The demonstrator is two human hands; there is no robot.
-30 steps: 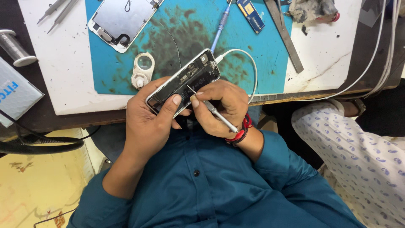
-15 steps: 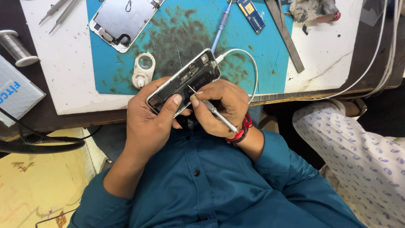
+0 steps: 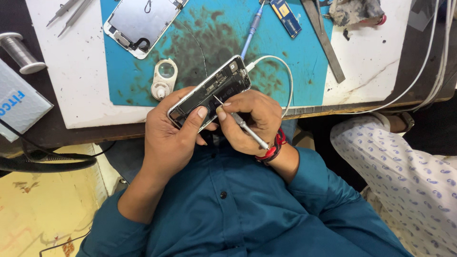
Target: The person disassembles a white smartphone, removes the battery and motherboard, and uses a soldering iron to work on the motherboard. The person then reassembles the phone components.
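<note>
Two hands meet over an opened phone [image 3: 209, 92] at the counter [image 3: 81, 76] edge. Our left hand [image 3: 171, 138] cups the phone from below, thumb pressed on its rim; our right hand [image 3: 250, 121] pinches a thin metal screwdriver [image 3: 240, 123], its tip touching the exposed black innards. We judge the job partway: the screen panel [image 3: 142, 20] already lies detached on the stained blue mat [image 3: 285, 62], while the internal parts remain seated. A white cable [image 3: 281, 66] loops from the phone's top. Beside it rests a white plastic loupe [image 3: 164, 78], round-lensed; a flat steel ruler [image 3: 326, 40] lies farther right.
</note>
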